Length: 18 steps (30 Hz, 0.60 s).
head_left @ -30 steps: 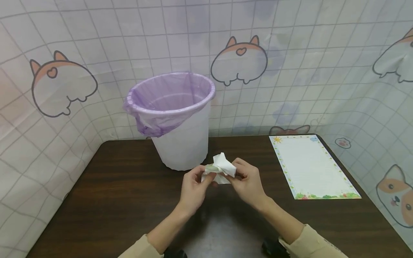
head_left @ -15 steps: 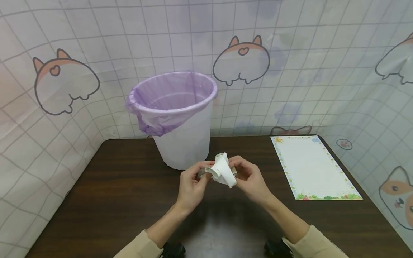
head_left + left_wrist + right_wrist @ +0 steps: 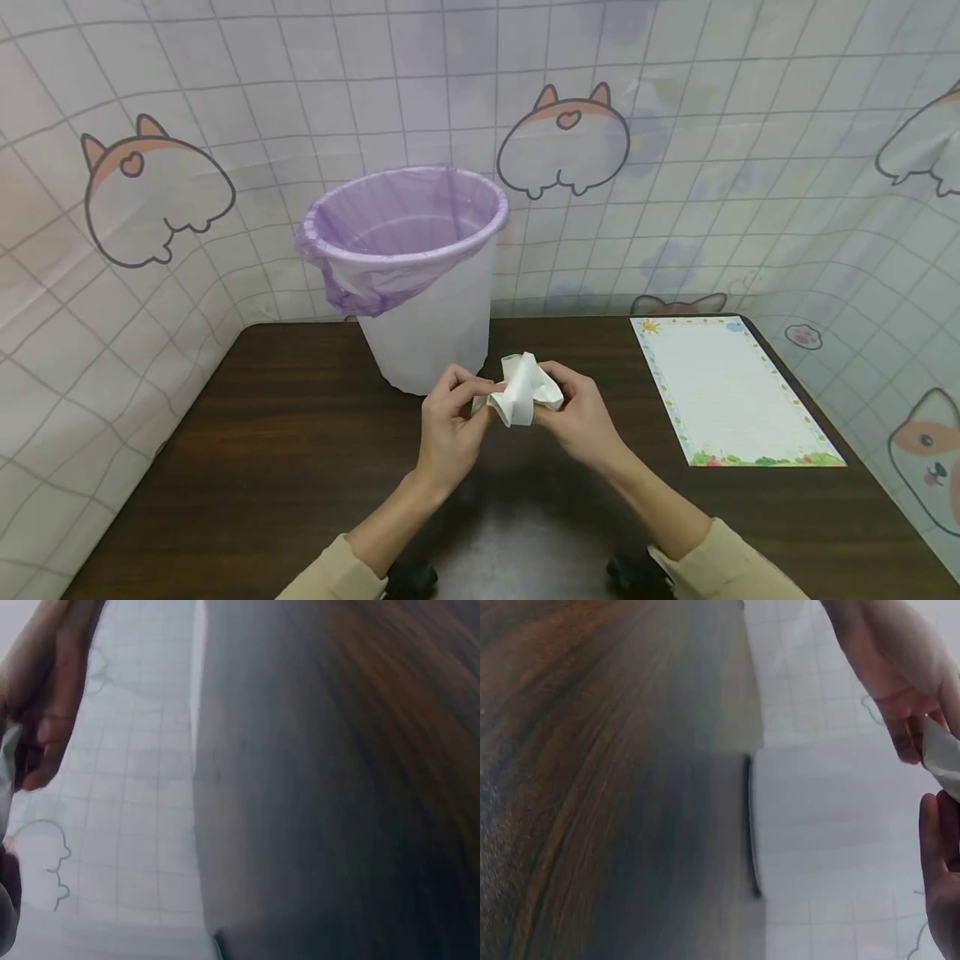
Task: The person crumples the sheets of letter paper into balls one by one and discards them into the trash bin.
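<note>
Both hands hold a crumpled piece of white paper above the middle of the table, just in front of the bin. My left hand pinches its left side between thumb and fingers. On the opposite side, the thumb and fingers of my right hand grip it, the fingertips partly hidden behind the folds. In the left wrist view the paper shows only as a sliver at the left edge. A folded corner of the paper appears between the two hands in the right wrist view.
A white trash bin with a purple bag over its rim stands at the back of the dark wooden table. A flat sheet of bordered letter paper lies at the right edge. A printed curtain surrounds the table.
The paper has been turned and squeezed between the fingers, and its folds now face differently. Both hands stay at about the same place, with the fingers shifting on it.
</note>
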{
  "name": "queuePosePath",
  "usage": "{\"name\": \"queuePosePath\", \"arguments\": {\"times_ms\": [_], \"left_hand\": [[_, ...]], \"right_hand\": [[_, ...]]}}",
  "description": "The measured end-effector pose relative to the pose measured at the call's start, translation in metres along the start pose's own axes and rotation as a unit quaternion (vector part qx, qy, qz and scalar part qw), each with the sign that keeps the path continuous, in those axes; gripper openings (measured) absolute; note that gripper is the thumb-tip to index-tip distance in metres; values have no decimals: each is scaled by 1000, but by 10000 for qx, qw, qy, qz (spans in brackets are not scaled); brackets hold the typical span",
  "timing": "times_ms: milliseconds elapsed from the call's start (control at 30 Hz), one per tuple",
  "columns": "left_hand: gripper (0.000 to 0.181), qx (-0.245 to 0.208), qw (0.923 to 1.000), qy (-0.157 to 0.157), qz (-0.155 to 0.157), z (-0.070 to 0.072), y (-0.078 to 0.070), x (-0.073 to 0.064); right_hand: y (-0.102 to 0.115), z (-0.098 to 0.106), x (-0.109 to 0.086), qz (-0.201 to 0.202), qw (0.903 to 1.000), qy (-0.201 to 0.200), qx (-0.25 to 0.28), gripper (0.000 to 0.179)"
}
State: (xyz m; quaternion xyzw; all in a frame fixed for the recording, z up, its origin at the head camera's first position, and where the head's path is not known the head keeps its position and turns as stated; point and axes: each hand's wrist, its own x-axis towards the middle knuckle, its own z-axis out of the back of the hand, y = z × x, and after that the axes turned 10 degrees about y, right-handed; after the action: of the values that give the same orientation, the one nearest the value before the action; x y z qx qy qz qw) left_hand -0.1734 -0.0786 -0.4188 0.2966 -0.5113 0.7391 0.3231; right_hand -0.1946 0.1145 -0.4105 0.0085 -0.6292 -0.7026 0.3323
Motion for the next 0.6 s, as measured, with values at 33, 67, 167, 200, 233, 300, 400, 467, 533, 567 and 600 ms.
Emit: {"name": "queuePosePath", "arguments": {"times_ms": [33, 67, 167, 200, 233, 300, 400, 467, 533, 567, 600], "left_hand": [[21, 5, 10000, 32, 69, 0, -1, 0], [18, -8, 9998, 99, 156, 0, -1, 0], [16, -234, 9973, 518, 471, 1, -5, 1], [17, -414, 9947, 727, 602, 3, -6, 1], [18, -667, 9905, 953, 729, 4, -8, 1], [23, -1247, 9776, 1357, 1017, 8, -11, 3], [25, -1824, 9562, 1615, 1621, 13, -13, 7], [22, -1949, 9482, 1580, 1948, 14, -13, 9], [17, -1908, 9459, 1465, 2177, 13, -12, 10], [16, -1890, 9462, 1407, 2216, 13, -12, 10], [16, -1859, 9471, 1360, 2235, 12, -12, 10]], "right_hand": [[-1, 1, 0, 62, 9999, -55, -144, 34], [-2, 1, 0, 108, 9995, -106, -284, 30], [-4, 5, -2, 258, 9974, -257, -617, 20], [-5, 6, -3, 311, 9967, -312, -675, 18], [-5, 8, -3, 365, 9961, -356, -717, 17], [-6, 12, -4, 489, 9951, -372, -777, 17], [-8, 15, -3, 741, 9929, -298, -882, 20], [-9, 15, -2, 915, 9903, -228, -1022, 22], [-10, 14, -2, 1065, 9878, -226, -1110, 23], [-11, 13, -1, 1136, 9864, -237, -1162, 24], [-11, 12, -1, 1152, 9859, -262, -1189, 24]]}}
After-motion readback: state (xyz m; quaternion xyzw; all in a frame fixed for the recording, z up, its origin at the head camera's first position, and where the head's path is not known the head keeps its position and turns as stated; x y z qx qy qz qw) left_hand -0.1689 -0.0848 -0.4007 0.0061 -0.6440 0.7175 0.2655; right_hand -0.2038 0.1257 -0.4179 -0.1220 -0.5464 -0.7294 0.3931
